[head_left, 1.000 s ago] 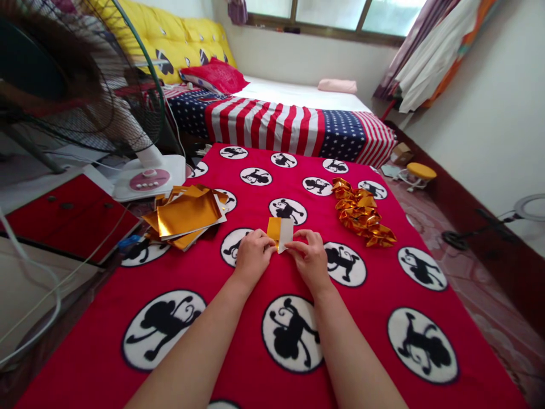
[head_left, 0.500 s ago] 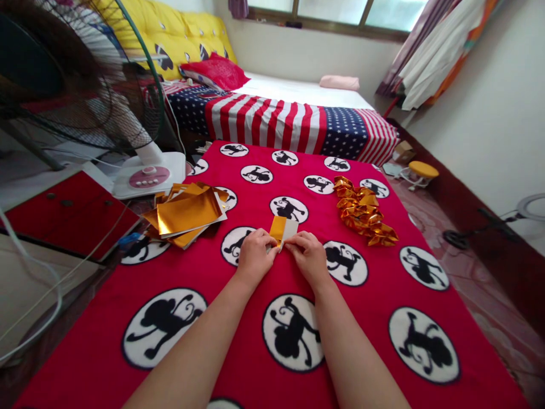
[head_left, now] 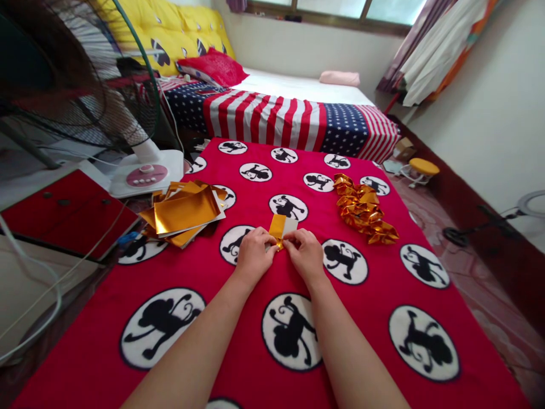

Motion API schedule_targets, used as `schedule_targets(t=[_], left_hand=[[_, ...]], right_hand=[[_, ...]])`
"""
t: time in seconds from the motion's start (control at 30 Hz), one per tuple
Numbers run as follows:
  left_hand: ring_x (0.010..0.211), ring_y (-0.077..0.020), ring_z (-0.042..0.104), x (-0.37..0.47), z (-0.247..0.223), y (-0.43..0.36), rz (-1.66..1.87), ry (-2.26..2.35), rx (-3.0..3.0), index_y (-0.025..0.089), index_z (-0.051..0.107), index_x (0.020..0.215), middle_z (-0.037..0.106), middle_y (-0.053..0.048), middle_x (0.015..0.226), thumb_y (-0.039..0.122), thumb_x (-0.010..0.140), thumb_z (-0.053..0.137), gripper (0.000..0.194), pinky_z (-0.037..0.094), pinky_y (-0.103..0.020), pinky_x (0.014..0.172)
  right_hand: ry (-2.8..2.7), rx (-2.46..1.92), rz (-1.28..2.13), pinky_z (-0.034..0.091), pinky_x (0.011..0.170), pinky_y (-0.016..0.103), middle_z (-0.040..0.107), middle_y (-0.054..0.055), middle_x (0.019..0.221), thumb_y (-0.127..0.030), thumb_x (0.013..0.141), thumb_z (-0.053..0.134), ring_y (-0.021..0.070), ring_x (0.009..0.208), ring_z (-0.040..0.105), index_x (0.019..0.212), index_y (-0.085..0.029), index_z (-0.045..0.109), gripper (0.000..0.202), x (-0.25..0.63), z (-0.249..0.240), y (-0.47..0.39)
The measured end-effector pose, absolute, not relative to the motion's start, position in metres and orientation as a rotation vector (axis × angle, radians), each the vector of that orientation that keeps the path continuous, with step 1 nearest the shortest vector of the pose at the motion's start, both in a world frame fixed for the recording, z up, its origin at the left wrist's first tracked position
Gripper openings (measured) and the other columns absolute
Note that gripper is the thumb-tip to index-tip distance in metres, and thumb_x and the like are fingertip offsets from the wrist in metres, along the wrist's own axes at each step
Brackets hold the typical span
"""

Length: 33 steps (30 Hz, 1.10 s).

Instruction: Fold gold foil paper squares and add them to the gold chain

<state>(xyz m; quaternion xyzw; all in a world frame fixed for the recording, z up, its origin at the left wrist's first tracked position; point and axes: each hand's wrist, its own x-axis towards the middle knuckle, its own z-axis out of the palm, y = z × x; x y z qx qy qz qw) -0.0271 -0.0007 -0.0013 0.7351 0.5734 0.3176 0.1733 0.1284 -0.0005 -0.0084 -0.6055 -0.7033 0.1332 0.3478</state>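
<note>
A small sheet of gold foil paper (head_left: 278, 225), part gold and part pale on its upper face, lies on the red cloth between my hands. My left hand (head_left: 256, 250) pinches its near left corner, fingers curled. At the near right edge, my right hand (head_left: 305, 251) has thumb and fingertips closed on the paper, close to the left fingertips. The near end of the sheet is creased and partly hidden by my fingers. To the left sits a loose stack of flat gold foil sheets (head_left: 187, 211). Several folded gold foil pieces (head_left: 361, 210) form a row on the right.
The table wears a red cloth (head_left: 238, 352) with monkey prints in white circles. A fan (head_left: 140, 165) stands at the left, above a red cabinet (head_left: 63, 210). Beyond the table is a bed (head_left: 281, 116); a yellow stool (head_left: 423, 166) stands on the floor at the right.
My right fingertips have moved slightly left, nearer the left ones, and the near right edge of the foil paper now shows gold between them. The stack and the folded row stay put.
</note>
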Motion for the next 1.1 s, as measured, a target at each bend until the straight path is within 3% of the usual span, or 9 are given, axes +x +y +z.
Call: schedule_targets(t=[0.33, 1.1], left_hand=[[0.081, -0.0184, 0.06, -0.023, -0.001, -0.001, 0.947, 1.672, 2.091, 0.018, 0.071, 0.071, 0.063, -0.004, 0.079, 0.023, 0.079, 0.069, 0.009, 0.047, -0.032, 0.078], [0.085, -0.019, 0.06, -0.022, -0.003, -0.001, 0.887, 1.711, 2.084, 0.02, 0.071, 0.073, 0.064, -0.003, 0.083, 0.024, 0.076, 0.073, 0.005, 0.047, -0.033, 0.083]], right_hand=[[-1.823, -1.61, 0.318, 0.039, 0.07, 0.028, 0.065, 0.001, 0.08, -0.018, 0.081, 0.064, 0.0181, 0.08, 0.056, 0.081, -0.021, 0.066, 0.004, 0.125, -0.007, -0.001], [-1.774, -1.763, 0.288, 0.037, 0.066, 0.027, 0.062, 0.001, 0.085, -0.021, 0.083, 0.059, 0.0173, 0.08, 0.057, 0.08, -0.022, 0.062, 0.004, 0.12, -0.006, 0.005]])
